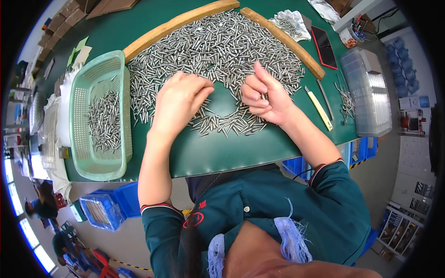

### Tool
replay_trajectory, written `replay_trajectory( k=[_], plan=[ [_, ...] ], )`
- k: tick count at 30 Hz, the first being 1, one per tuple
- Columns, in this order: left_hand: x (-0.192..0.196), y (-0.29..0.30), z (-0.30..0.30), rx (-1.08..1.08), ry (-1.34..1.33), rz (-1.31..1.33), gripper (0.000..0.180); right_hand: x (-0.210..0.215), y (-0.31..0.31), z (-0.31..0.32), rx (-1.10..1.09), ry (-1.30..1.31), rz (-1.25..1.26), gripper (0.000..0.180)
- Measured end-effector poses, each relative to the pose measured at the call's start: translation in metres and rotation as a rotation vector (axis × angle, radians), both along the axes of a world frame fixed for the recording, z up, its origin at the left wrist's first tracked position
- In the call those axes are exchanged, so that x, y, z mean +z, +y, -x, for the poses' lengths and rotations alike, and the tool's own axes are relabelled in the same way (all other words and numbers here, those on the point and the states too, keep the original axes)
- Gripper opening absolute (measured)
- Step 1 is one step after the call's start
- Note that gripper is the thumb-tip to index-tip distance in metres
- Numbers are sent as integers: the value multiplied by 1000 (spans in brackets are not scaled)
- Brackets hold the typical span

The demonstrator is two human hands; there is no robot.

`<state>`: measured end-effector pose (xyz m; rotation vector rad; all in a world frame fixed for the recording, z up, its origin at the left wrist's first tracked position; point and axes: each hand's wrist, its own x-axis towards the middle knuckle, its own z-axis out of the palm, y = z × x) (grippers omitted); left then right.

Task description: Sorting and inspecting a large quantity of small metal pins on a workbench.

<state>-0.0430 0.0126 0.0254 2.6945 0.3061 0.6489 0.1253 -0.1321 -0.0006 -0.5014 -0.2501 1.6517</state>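
Observation:
A broad heap of small silver metal pins [208, 44] covers the green tabletop [222, 150] in front of me. My left hand [181, 95] is over the heap's near left part, its fingers bent and thumb pressed toward the fingertips; whatever is in the pinch is hidden. To its right, my right hand [266, 95] is closed, with fingers curled to the palm and thumb pointing up. A bit of grey metal, like the pins, shows between its fingers and palm. A green plastic basket [76, 111] at the left holds more of these pins.
Two wooden strips [185, 25] bound the heap's far side. At the right lie a cream-handled knife [320, 110], tweezers [325, 98], a red-edged phone [324, 46] and loose pins [346, 103]. Clear plastic boxes [371, 99] stand beyond. Blue bins [104, 208] are below the table edge.

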Motion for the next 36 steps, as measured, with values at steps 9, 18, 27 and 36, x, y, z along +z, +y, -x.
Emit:
replay_trajectory(
  k=[9, 18, 27, 36],
  plan=[
    [-15, 1, 4, -34, 272, 105, 21, 11, -3, 10, -63, -483, 128, 26],
    [-31, -12, -7, -39, 167, 82, 18, 5, -2, 21, -106, -2008, 70, 16],
    [-29, -17, -6, -93, 238, 108, 23, -1, -4, 18, -173, -2346, -60, 12],
    [-13, -5, -1, -86, 165, 172, 14, 5, -6, 22, -151, -2257, -77, 12]
  ],
)
